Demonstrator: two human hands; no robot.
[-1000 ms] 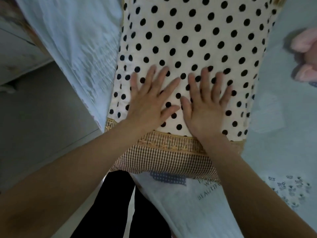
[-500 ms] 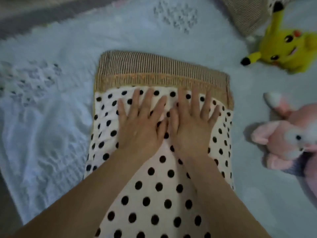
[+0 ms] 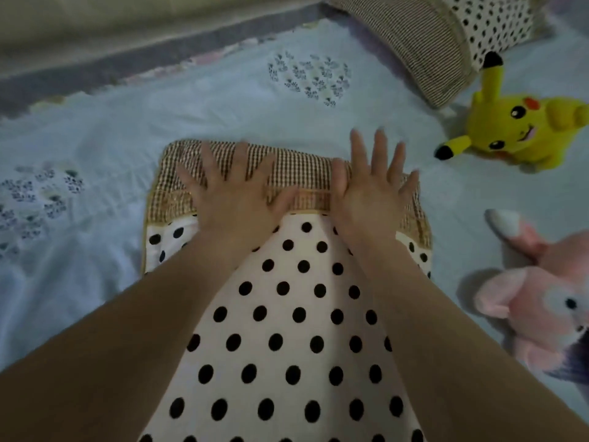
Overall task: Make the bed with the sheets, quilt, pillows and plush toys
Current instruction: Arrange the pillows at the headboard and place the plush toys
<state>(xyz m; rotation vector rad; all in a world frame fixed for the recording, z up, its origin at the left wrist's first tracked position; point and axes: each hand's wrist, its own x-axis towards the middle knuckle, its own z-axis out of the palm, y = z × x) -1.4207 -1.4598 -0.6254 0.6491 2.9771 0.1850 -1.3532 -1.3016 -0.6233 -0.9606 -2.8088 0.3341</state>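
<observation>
A white pillow with black polka dots (image 3: 287,330) and a brown checked end band lies lengthwise on the pale blue sheet (image 3: 223,100). My left hand (image 3: 232,196) rests flat, fingers spread, on the checked band. My right hand (image 3: 373,189) is beside it with fingers spread, its fingertips past the pillow's far edge. Both hands hold nothing. A second polka-dot pillow (image 3: 446,36) lies at the top right. A yellow plush toy (image 3: 522,129) lies on the sheet to the right, and a pink plush toy (image 3: 541,301) lies nearer, at the right edge.
The sheet has printed dark flower patches (image 3: 309,78). A grey-purple mattress border (image 3: 159,55) and a beige surface (image 3: 127,14) run along the far side. The sheet is rumpled at the left (image 3: 47,282).
Both hands slid forward along the pillow, from the dotted middle to the checked far band. The view lifted from the bed's near edge to the far side, revealing the toys and second pillow.
</observation>
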